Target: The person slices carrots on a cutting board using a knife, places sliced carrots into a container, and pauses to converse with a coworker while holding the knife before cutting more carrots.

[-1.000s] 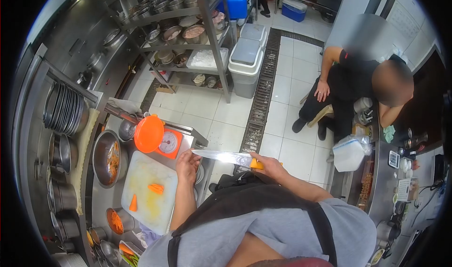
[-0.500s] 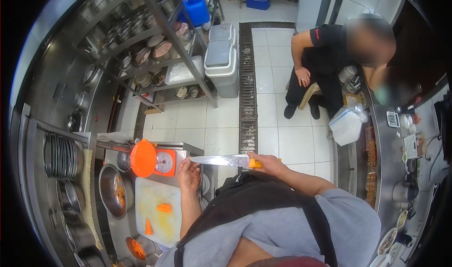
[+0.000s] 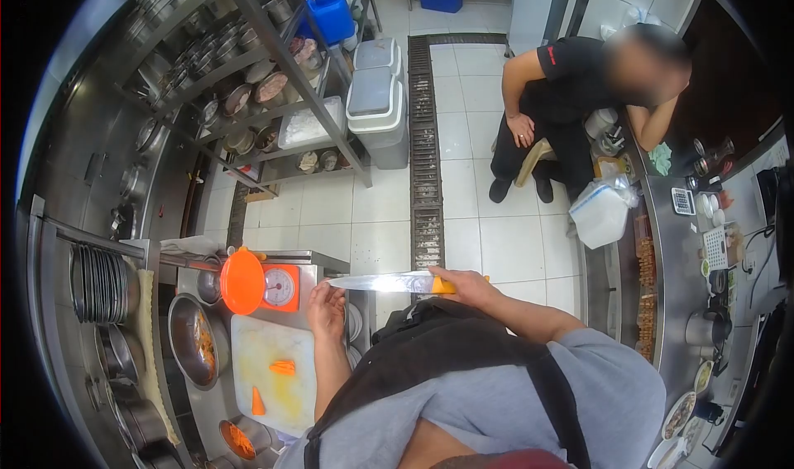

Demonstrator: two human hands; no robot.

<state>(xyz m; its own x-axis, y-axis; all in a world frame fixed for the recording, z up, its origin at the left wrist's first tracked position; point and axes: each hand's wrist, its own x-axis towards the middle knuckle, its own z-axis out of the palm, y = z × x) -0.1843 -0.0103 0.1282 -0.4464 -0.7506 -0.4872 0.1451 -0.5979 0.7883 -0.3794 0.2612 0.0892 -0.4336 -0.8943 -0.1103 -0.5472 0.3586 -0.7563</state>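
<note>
Held level in front of my apron is a long knife [image 3: 385, 283] with a yellow handle. My right hand [image 3: 465, 287] wraps round the handle. The fingers of my left hand [image 3: 327, 305] are bent and touch the blade near its tip. To the left lies a white cutting board [image 3: 252, 353] with orange carrot pieces [image 3: 282, 367] and a carrot end [image 3: 258, 401] on it. A steel bowl [image 3: 178, 345] with orange shreds stands left of the board, and a smaller pot [image 3: 238, 438] of shreds is below it.
An orange scale [image 3: 281, 288] and an orange round lid or plate [image 3: 242, 281] stand behind the board. A metal rack [image 3: 314, 97] and grey-white bins [image 3: 376, 109] are ahead. A seated person in black [image 3: 571, 80] is at the right, beside a steel counter [image 3: 674, 246].
The camera view has turned, shifting the rack and seated person left. Both my hands keep the knife in nearly the same place before my body.
</note>
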